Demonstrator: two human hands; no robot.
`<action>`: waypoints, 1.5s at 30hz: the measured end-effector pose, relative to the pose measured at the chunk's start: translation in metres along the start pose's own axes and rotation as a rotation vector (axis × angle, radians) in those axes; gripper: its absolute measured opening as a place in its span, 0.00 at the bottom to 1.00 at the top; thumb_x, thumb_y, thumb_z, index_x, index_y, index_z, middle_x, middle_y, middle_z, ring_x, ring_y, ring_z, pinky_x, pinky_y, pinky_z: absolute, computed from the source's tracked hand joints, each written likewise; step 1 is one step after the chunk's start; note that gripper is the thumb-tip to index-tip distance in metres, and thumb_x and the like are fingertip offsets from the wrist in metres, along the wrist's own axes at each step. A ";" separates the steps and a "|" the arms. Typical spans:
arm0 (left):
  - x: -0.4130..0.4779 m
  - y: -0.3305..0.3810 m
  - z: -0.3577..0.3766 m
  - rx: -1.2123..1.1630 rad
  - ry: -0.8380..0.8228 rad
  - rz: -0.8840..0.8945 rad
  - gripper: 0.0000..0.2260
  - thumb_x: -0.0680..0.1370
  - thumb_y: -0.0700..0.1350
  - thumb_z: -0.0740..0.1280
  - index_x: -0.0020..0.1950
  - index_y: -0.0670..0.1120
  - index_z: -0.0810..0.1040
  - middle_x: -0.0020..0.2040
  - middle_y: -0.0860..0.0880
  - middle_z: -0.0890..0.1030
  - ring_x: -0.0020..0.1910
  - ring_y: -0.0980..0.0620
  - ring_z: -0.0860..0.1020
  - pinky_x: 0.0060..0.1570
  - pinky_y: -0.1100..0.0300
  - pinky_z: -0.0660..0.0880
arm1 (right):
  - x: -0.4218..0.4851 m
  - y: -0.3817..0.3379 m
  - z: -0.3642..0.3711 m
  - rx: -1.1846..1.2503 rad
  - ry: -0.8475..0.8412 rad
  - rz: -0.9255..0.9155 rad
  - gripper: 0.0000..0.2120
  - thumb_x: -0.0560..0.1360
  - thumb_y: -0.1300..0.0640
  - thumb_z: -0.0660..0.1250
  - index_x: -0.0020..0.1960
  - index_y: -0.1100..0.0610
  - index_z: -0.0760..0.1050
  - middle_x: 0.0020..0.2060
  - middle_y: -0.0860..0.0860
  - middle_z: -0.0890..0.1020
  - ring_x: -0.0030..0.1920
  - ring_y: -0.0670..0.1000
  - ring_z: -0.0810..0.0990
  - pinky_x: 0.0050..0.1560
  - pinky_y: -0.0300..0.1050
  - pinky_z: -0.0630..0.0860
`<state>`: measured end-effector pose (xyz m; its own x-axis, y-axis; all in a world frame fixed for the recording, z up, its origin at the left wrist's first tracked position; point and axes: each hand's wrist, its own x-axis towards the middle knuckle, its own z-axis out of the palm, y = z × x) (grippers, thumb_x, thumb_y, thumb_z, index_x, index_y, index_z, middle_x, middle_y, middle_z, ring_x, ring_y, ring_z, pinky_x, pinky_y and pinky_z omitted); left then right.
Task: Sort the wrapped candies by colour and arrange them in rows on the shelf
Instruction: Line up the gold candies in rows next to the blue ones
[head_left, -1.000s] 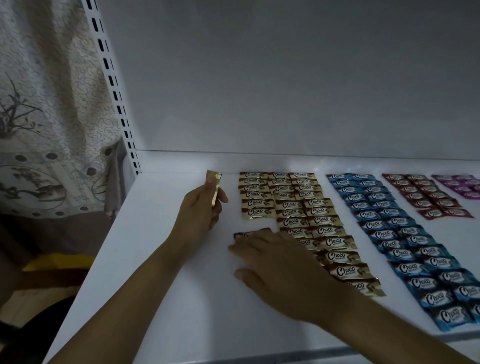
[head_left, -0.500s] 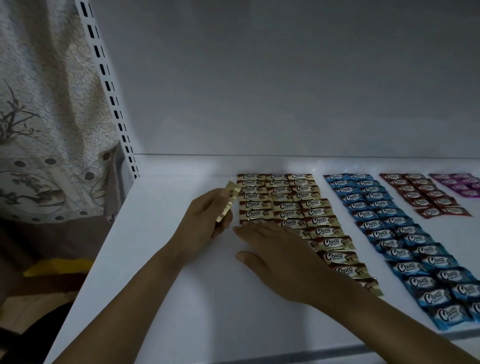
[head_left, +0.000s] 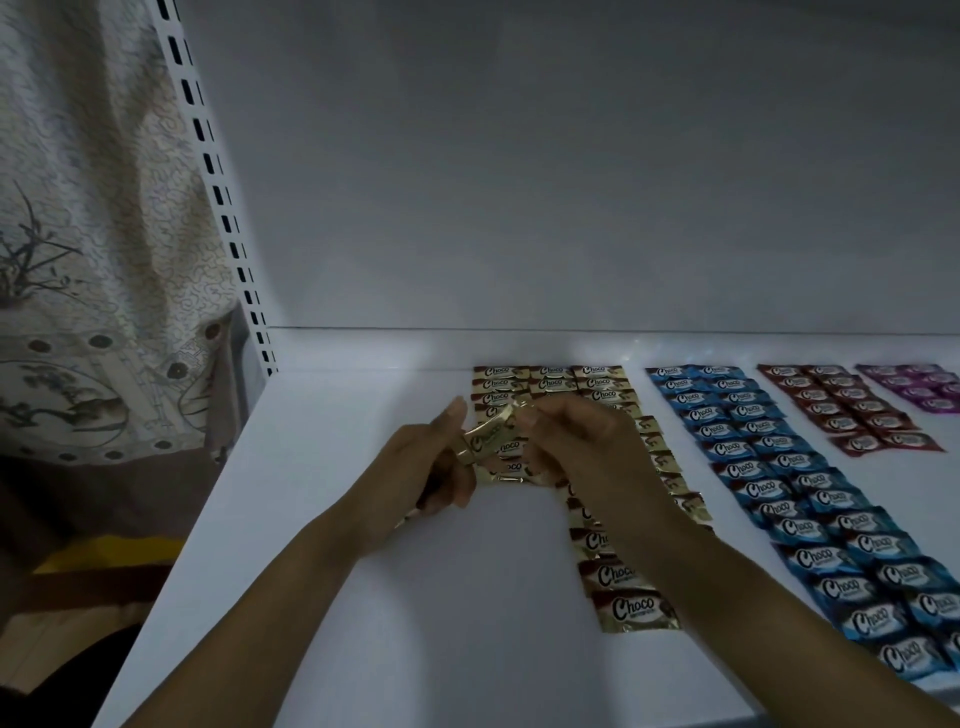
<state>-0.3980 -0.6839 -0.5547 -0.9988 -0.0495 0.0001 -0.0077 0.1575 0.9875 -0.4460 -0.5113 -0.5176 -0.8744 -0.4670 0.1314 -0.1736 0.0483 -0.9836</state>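
Gold wrapped candies (head_left: 550, 378) lie in rows on the white shelf (head_left: 322, 467), with blue candies (head_left: 769, 467), dark red candies (head_left: 852, 415) and purple candies (head_left: 919, 387) in rows to the right. My left hand (head_left: 415, 473) holds a small stack of gold candies (head_left: 488, 434) above the left gold row. My right hand (head_left: 582, 447) pinches the far end of the top candy of that stack. My right forearm hides part of the gold rows.
A slotted white upright (head_left: 218, 197) marks the shelf's left end, with a patterned curtain (head_left: 88, 260) beyond it. The grey back wall (head_left: 571, 182) rises behind the rows. The shelf's front edge (head_left: 779, 719) runs along the bottom.
My right hand lifted off the shelf and met my left hand, taking hold of the gold candy there. My left hand tilted the candies toward the right.
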 end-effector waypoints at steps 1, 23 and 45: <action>0.001 -0.001 -0.001 -0.017 -0.002 -0.007 0.41 0.75 0.70 0.55 0.39 0.28 0.77 0.30 0.37 0.71 0.23 0.52 0.64 0.26 0.63 0.61 | 0.000 0.000 -0.003 0.025 0.006 0.029 0.05 0.76 0.60 0.66 0.44 0.57 0.80 0.28 0.51 0.80 0.29 0.46 0.77 0.31 0.36 0.74; 0.002 0.001 0.004 -0.147 0.194 0.101 0.13 0.78 0.44 0.64 0.39 0.35 0.72 0.25 0.53 0.76 0.21 0.56 0.62 0.22 0.66 0.58 | -0.001 0.012 -0.016 -0.082 0.035 0.069 0.06 0.73 0.64 0.69 0.49 0.58 0.78 0.37 0.53 0.85 0.31 0.45 0.81 0.32 0.36 0.76; 0.006 -0.002 0.000 -0.165 0.420 0.122 0.22 0.73 0.61 0.58 0.42 0.44 0.80 0.29 0.48 0.76 0.23 0.55 0.67 0.24 0.64 0.62 | -0.047 0.035 0.008 -1.234 -0.150 -0.449 0.19 0.73 0.40 0.56 0.53 0.48 0.80 0.44 0.42 0.83 0.44 0.45 0.80 0.48 0.42 0.75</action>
<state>-0.4039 -0.6845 -0.5563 -0.8854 -0.4406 0.1480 0.1502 0.0301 0.9882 -0.4077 -0.4950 -0.5591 -0.5882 -0.7421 0.3213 -0.7991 0.5944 -0.0901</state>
